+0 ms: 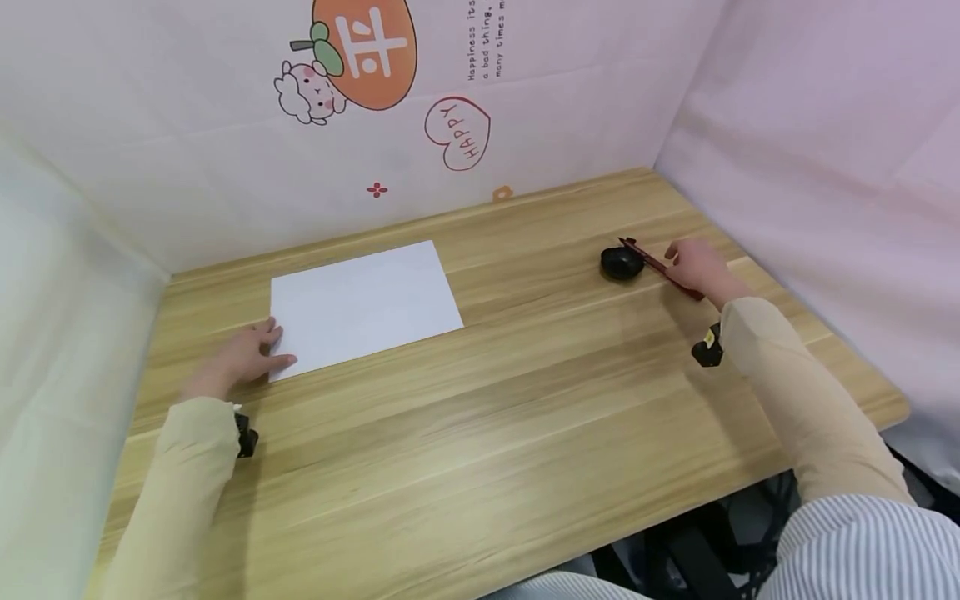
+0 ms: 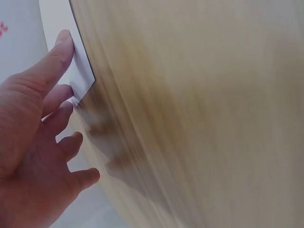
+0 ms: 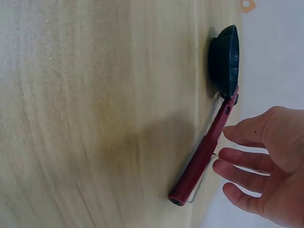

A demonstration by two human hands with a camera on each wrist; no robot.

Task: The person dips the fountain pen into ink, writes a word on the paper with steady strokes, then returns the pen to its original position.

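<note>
At the left of the head view, my left hand is at the left end of a blank white sheet of paper lying flat on the table. The left wrist view shows the thumb over the paper and the other fingers spread near its corner. A slim dark red tool with a thin wire along it leans on a black, rounded, bowl-like piece; whether the two are joined cannot be told. Close beside the tool is my right hand, its fingers loosely bent, holding nothing.
The wood-grain table has its front edge toward me. A white printed cloth hangs along the back, and plain pale cloths stand at the left and right sides.
</note>
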